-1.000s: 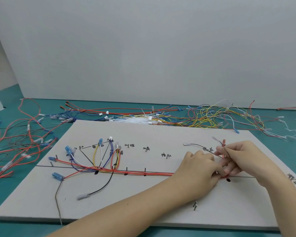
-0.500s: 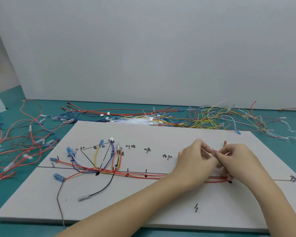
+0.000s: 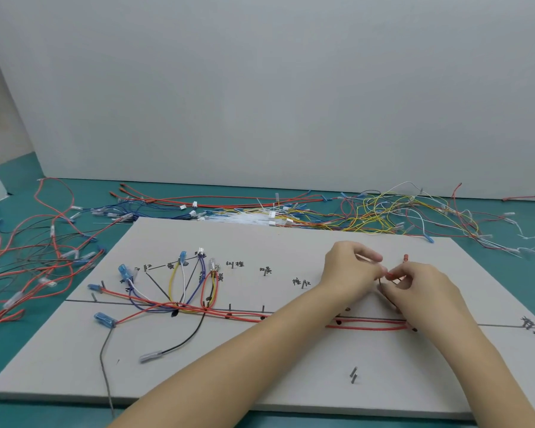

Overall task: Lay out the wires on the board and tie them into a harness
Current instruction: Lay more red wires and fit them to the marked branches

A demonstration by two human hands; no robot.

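A grey board lies flat with marked lines, pegs and labels. Red wires run along its horizontal line from a fan of yellow, white, blue and red wires at the left. Over the right part of the board my left hand and my right hand meet. Both pinch a red wire end and a thin dark wire between their fingertips. A red terminal stands just behind my right hand. Red wires loop back under my wrists.
Loose wires in red, yellow, blue and white are piled on the teal table behind the board and to its left. A black wire with a clear terminal and a grey wire lie on the board's near left.
Both hands have lifted off the horizontal line and drawn together further back on the board, my left hand moving up and right. The red wire ends came up with them.
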